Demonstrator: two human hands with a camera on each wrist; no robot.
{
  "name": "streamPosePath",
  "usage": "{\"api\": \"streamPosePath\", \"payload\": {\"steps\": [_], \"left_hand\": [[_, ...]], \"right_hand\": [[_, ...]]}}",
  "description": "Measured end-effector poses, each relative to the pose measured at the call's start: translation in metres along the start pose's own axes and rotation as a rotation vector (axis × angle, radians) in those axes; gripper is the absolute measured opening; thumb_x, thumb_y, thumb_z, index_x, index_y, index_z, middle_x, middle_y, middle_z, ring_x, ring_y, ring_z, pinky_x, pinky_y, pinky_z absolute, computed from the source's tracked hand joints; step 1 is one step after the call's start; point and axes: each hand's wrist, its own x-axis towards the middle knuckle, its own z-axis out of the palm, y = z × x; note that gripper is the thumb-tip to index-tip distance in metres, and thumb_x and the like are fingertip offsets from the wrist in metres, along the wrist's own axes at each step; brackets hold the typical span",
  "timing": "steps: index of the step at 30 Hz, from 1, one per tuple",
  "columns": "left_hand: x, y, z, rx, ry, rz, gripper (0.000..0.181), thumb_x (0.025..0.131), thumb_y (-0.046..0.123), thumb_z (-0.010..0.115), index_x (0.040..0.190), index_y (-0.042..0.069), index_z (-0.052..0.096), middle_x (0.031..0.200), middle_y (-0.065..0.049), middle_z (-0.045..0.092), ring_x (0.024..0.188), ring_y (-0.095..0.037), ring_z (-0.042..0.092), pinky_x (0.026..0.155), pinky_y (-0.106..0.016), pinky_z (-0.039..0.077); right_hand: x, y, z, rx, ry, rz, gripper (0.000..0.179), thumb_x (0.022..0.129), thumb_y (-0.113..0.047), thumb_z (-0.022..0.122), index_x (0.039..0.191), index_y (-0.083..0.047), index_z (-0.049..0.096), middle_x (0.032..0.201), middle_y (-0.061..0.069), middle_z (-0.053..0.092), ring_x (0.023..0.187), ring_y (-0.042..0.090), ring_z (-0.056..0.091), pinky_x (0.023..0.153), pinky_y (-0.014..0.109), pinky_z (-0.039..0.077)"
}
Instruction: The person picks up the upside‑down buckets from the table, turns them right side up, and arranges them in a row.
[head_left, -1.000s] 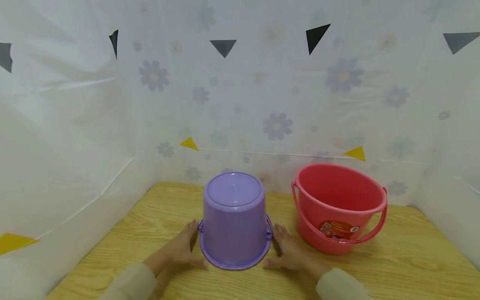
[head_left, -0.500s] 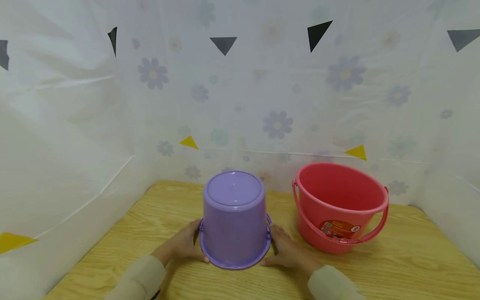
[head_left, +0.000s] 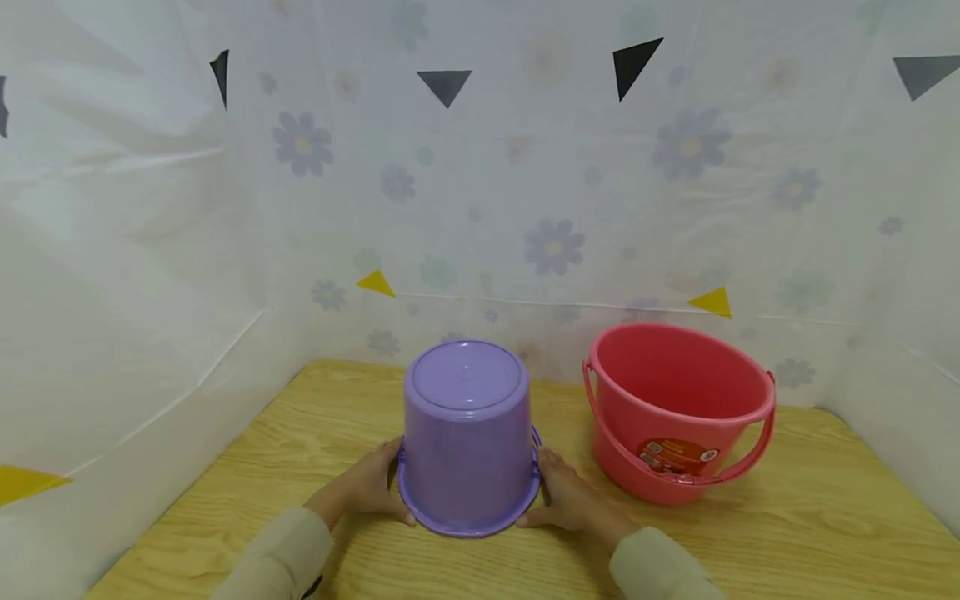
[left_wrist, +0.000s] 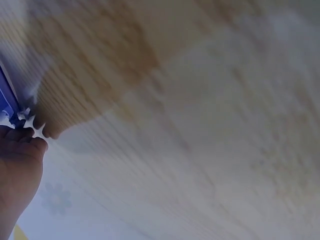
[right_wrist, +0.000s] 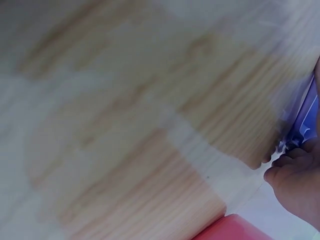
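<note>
An upside-down purple bucket [head_left: 467,458] stands on the wooden table, its rim down and its round base up. My left hand [head_left: 369,485] grips its rim from the left, thumb at the front and fingers by the handle joint. On the opposite side my right hand [head_left: 567,495] holds the rim the same way. Each wrist view shows only a small part of the bucket at its edge: a blue-purple bit of the bucket [left_wrist: 7,95] beside the left fingers, and another piece of the bucket [right_wrist: 306,117] above the right ones. The bucket's inside is hidden.
A larger red bucket [head_left: 622,433] stands upright to the right, mouth up, with its handle hanging in front and a label on its side. Wood-grain table [head_left: 300,417] lies around both. White flower-patterned sheeting [head_left: 480,183] encloses the back and sides.
Both hands have moved inward against the purple bucket's rim, thumbs closer to its front. The two buckets stay in place, and the head view has tilted slightly.
</note>
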Motion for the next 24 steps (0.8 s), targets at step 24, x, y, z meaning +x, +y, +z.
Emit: {"api": "streamPosePath", "payload": {"steps": [24], "left_hand": [[-0.007,-0.0024,-0.0024,0.045,0.04,0.108,0.119,0.047,0.045,0.088,0.136,-0.012,0.035,0.135,-0.03,0.045,0.126,-0.046,0.041,0.106,-0.054,0.032]], "right_hand": [[-0.0001,-0.0051,-0.0021,0.047,0.021,0.024,0.105,0.056,-0.035,0.087,0.132,0.017,0.037,0.137,0.038,0.034,0.129,0.046,0.036,0.107,0.053,0.032]]}}
